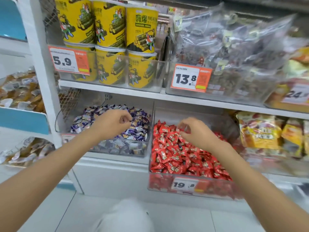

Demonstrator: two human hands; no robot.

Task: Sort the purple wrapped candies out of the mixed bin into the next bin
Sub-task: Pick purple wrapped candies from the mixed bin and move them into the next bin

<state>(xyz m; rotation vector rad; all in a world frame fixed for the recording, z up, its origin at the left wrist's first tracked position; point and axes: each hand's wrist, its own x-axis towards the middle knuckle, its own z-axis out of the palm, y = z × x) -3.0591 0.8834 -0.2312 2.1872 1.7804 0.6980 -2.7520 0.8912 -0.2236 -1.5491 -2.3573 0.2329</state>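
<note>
Lower shelf [108,160], two clear bins side by side. The next bin [107,146], on the left, holds the purple wrapped candies [133,131], heaped loose; their long axes lie at all angles, with no common direction. The mixed bin [158,183], on the right, stands with its long axis front to back and its front wall, bearing a price tag [184,185], toward the camera and further forward than the next bin's front. Its visible fill is almost wholly red candies [175,156], also lying at all angles. The left hand [112,122] hovers over the purple heap, fingers curled, thumb against fingertips; whether it holds a candy cannot be told. The right hand [196,131] is over the rear of the mixed bin, fingers curled down onto the red candies; motion blur hides whether it grips one.
</note>
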